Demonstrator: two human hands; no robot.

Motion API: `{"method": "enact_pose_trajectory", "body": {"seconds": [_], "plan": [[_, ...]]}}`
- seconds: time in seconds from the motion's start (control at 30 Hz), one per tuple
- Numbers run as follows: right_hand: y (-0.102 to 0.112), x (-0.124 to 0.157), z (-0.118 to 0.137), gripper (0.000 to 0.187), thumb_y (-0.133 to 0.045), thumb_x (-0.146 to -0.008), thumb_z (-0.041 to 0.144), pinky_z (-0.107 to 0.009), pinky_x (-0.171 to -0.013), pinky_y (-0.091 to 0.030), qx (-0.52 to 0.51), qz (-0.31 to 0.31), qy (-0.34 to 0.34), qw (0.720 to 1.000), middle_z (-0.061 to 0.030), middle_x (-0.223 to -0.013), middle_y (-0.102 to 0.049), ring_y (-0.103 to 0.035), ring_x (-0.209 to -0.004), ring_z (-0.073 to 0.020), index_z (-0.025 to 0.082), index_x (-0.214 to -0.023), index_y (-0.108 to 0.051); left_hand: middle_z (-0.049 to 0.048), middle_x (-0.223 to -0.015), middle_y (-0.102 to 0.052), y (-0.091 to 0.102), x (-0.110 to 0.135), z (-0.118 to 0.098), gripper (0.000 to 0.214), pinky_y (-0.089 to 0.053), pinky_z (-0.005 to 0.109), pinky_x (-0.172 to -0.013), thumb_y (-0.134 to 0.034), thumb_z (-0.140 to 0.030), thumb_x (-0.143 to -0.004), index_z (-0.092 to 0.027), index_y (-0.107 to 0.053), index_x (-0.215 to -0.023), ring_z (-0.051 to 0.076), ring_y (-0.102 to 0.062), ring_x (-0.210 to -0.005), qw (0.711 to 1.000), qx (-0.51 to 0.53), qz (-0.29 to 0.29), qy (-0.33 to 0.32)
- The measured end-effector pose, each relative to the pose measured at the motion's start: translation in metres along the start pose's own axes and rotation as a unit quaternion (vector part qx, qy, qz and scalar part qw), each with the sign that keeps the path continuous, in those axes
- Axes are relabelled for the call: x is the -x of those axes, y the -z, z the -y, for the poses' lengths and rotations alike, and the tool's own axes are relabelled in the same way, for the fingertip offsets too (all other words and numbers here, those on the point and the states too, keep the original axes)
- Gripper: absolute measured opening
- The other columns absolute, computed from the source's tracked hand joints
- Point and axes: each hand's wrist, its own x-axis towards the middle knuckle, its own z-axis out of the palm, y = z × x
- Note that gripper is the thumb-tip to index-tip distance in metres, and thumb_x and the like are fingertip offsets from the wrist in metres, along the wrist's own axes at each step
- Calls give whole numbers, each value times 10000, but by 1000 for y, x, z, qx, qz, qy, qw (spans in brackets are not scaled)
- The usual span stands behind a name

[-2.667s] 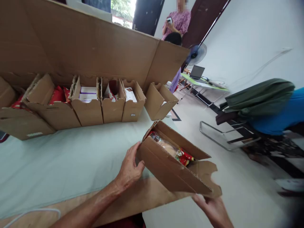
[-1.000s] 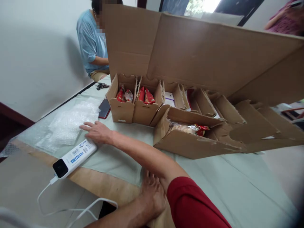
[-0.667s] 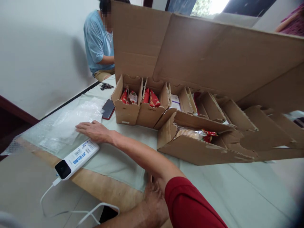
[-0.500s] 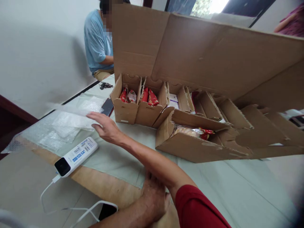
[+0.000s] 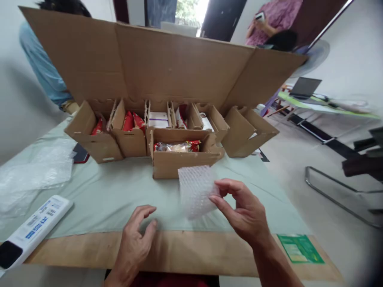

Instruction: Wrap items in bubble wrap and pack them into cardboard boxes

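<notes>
Between thumb and fingers, my right hand [image 5: 243, 211] pinches the right edge of a clear bubble wrap sheet [image 5: 197, 193]. The sheet hangs over the green cloth, in front of a low cardboard box [image 5: 182, 164]. Inside that box lies a clear-wrapped food packet [image 5: 176, 147] with red ends. My left hand [image 5: 136, 239] is left of the bubble wrap, apart from it, over the table's front edge. Its thumb and fingers are apart and hold nothing.
Behind stands a row of cardboard compartments [image 5: 134, 143] with red packets and white boxes, backed by a tall cardboard panel [image 5: 179, 67]. More bubble wrap [image 5: 38, 167] and a white device [image 5: 38, 227] lie at left. A green packet [image 5: 301, 249] lies at front right. Two people are beyond.
The view has turned right. My right hand has brought a translucent sheet from the left pile to in front of the low box. My left hand has uncrossed from under the right arm.
</notes>
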Motion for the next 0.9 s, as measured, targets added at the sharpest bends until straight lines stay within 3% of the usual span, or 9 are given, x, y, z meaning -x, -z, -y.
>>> {"method": "enact_pose_trajectory", "body": {"seconds": [0.1,0.2,0.27,0.4,0.53,0.7,0.8,0.9], "plan": [[7,2,-2,298,-692,-917,215,-267,-711,-548,11,58,27,998,11,-859,-686,-639,-710,-135,251,-1204,-618,124,-1242,-654,-9,-9,-31,501,-590,408,-907,-666,-428,-856,-216,-589,-1303,264,-679,-1095,992,101,52,48],[-13,5,-7,362,-682,-936,257,-288,-723,-531,-15,131,57,990,8,-844,-688,-630,-709,-143,230,-1278,-567,153,-1342,-572,-25,-15,-56,832,-606,423,-874,-747,-522,-784,-224,-395,-1477,292,-644,-1167,968,204,102,109],[-32,12,-12,400,-697,-926,268,-308,-757,-524,-35,174,62,982,1,-848,-696,-635,-739,-157,214,-1295,-554,146,-1363,-561,-36,-17,-65,942,-600,412,-872,-799,-534,-738,-237,-345,-1508,290,-637,-1171,951,242,116,154],[-53,29,-20,230,-722,-897,252,-295,-800,-513,-117,221,10,968,0,-885,-711,-659,-820,-160,220,-1102,-624,98,-1186,-684,-49,-18,-65,796,-584,330,-769,-822,-506,-713,-202,-494,-1371,235,-691,-1002,918,302,91,239],[-34,33,-32,41,-673,-909,225,-264,-769,-510,-158,200,-52,966,11,-858,-709,-651,-793,-141,221,-913,-632,2,-820,-697,-46,-19,-49,596,-545,281,-667,-843,-416,-612,-156,-625,-1102,176,-677,-765,911,298,47,282],[-9,4,-52,199,-602,-908,173,-279,-769,-519,-50,147,-66,986,0,-905,-708,-653,-812,-154,235,-1090,-652,-7,-798,-707,-27,-14,-30,565,-497,260,-714,-818,-385,-599,-146,-672,-1089,155,-659,-759,946,189,38,262],[-20,-18,-62,261,-601,-909,170,-349,-910,-522,6,135,-21,991,-34,-1031,-733,-672,-949,-191,235,-1154,-664,13,-859,-723,-21,-10,-23,516,-484,257,-745,-813,-423,-609,-144,-694,-1026,155,-651,-795,954,130,64,261],[-28,-19,-74,312,-623,-922,238,-422,-1028,-496,31,121,-13,992,-88,-1224,-715,-646,-1149,-240,212,-1232,-646,14,-832,-715,-16,-8,-21,557,-509,269,-726,-807,-482,-601,-143,-671,-1021,164,-647,-777,951,112,75,278]]}}
